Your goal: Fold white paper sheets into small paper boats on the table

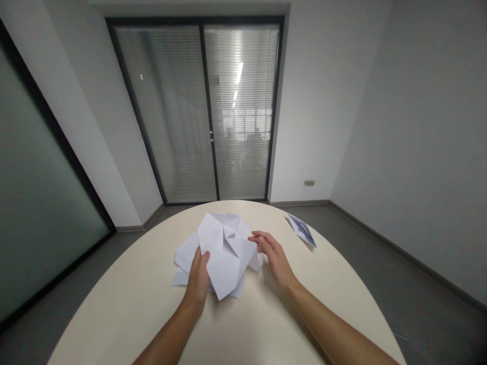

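A large folded white paper [220, 263] with pointed flaps and a raised, twisted centre is tilted above the middle of the table. My left hand [198, 276] grips its lower left edge, thumb on top and the other fingers hidden beneath. At its right edge is my right hand [271, 253], palm turned inward and fingers extended, the tips close to a corner; whether they touch it I cannot tell. More white paper [184, 258] shows under and behind the folded piece, to the left and lower right.
The round cream table [125, 309] curves away on both sides. Near its right far edge lies a small folded paper with a blue-purple print [302, 230]. Beyond stand glass doors with blinds [239, 167] and a wall with an outlet [309, 183].
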Motion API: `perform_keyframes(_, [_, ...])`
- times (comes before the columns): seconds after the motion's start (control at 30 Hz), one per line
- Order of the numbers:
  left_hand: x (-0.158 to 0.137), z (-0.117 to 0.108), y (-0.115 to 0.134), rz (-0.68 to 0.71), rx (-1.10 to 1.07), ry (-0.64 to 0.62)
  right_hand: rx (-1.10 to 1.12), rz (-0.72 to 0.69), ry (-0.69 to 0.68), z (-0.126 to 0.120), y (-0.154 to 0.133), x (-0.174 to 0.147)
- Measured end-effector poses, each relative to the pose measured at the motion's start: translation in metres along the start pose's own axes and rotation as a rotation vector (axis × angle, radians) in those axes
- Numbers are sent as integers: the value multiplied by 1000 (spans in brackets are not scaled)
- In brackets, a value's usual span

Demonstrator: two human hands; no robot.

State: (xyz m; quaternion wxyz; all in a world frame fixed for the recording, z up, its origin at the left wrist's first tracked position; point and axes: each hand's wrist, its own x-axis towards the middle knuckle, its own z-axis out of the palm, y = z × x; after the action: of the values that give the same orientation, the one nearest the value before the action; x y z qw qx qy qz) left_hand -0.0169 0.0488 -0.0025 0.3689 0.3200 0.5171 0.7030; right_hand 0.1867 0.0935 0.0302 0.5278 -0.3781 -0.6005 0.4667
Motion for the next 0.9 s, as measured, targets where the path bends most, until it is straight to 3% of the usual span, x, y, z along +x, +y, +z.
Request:
perform_keyframes(0.23, [-8,4,12,13,82,-13,1,66,-159,9,3,-3])
perform_keyframes(0.5, [-12,4,11,-20,33,-84,-84,10,61,7,-1,-7])
perform_keyframes(0.7, [-16,2,11,-16,-31,-151,-13,111,-141,1,-2,1])
perform_keyframes(0.8, [-16,0,8,-81,-155,-176,75,175,-210,-4,0,5])
perform_keyframes(0.9, [-19,3,10,-134,-256,-221,75,199,-210,-5,1,6])
